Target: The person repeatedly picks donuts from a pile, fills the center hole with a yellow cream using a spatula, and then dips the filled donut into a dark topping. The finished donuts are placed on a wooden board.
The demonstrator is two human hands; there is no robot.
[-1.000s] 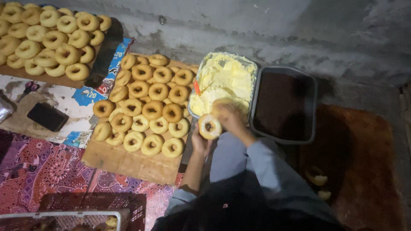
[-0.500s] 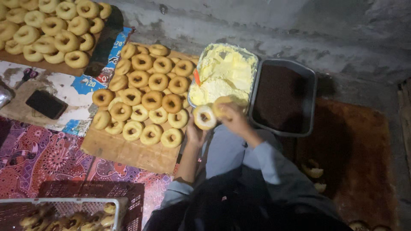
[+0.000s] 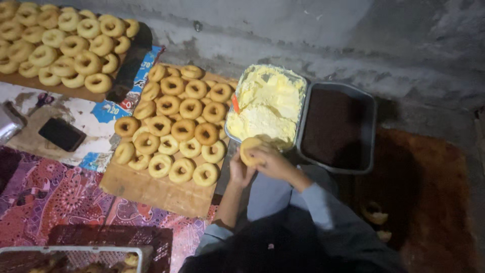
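While both hands grip 1 doughnut point(image 3: 251, 150), right hand point(image 3: 273, 163) now covering it, left hand point(image 3: 238, 174) underneath, they've edged closer to the cream tray point(image 3: 298, 83).

Doughnut point(image 3: 251, 149) in hands: matt, golden-brown crust, slightly rough. Board point(image 3: 151, 187) under doughnut rows: bare wood, dull, unvarnished. Pale yellow cream point(image 3: 268, 106): soft, lumpy, faint sheen, in thin metal tray point(image 3: 299, 83). Second tray point(image 3: 371, 126): grey metal rim, dark brown filling, matt and grainy. Floor cloth point(image 3: 45, 197): printed fabric, purple-red pattern. Wall point(image 3: 328, 35): rough grey concrete. Sleeves point(image 3: 323, 207): soft grey-blue cloth.
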